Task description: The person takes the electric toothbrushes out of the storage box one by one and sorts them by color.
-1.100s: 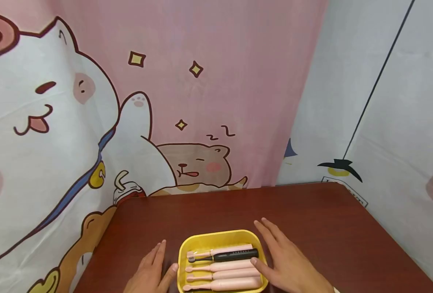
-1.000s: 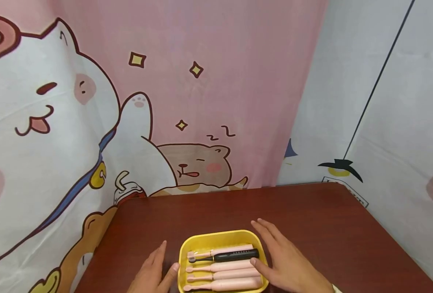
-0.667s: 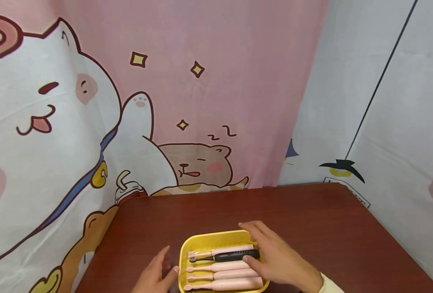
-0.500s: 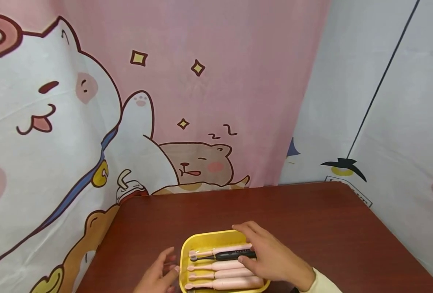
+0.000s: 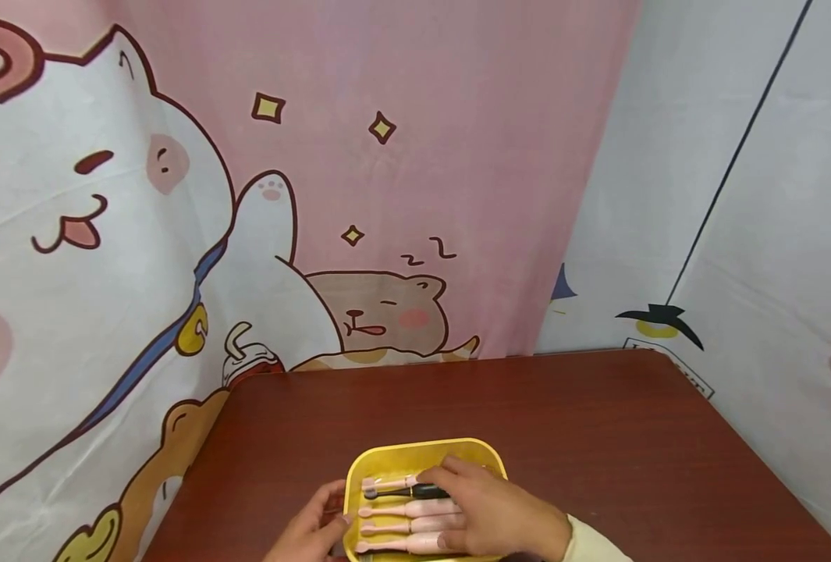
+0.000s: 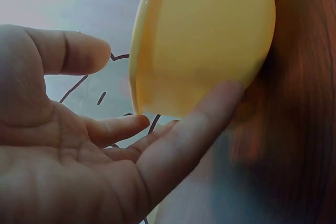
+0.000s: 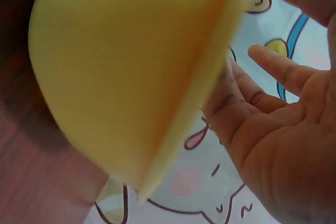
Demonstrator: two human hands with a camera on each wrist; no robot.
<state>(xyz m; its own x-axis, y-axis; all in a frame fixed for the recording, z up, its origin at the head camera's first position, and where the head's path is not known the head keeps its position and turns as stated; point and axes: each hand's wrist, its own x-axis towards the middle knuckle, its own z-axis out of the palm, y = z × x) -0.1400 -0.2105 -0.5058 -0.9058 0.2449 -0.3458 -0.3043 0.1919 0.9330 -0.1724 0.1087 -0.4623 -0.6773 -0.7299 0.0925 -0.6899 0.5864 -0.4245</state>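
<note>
On the table stands a yellow tray [image 5: 429, 448] holding several pink electric toothbrushes [image 5: 415, 508] and one black electric toothbrush [image 5: 390, 492], laid side by side with heads to the left. My right hand [image 5: 502, 511] reaches over the tray, covering most of the handles. Its fingers are spread and slightly bent in the right wrist view, above the rim. My left hand [image 5: 310, 531] is at the tray's left side. In the left wrist view its little finger [image 6: 210, 114] rests along the outer wall, while the thumb [image 6: 86, 53] stands apart from the rim.
The dark red-brown table [image 5: 562, 414] extends behind and to the right of the tray. Behind it hangs a pink and white cartoon curtain [image 5: 485, 195], and white fabric [image 5: 773, 234] drops along the right side.
My right hand has moved left and down from beside the tray to over the handles. My left hand has shifted slightly right against the tray's side, its fingers bending more.
</note>
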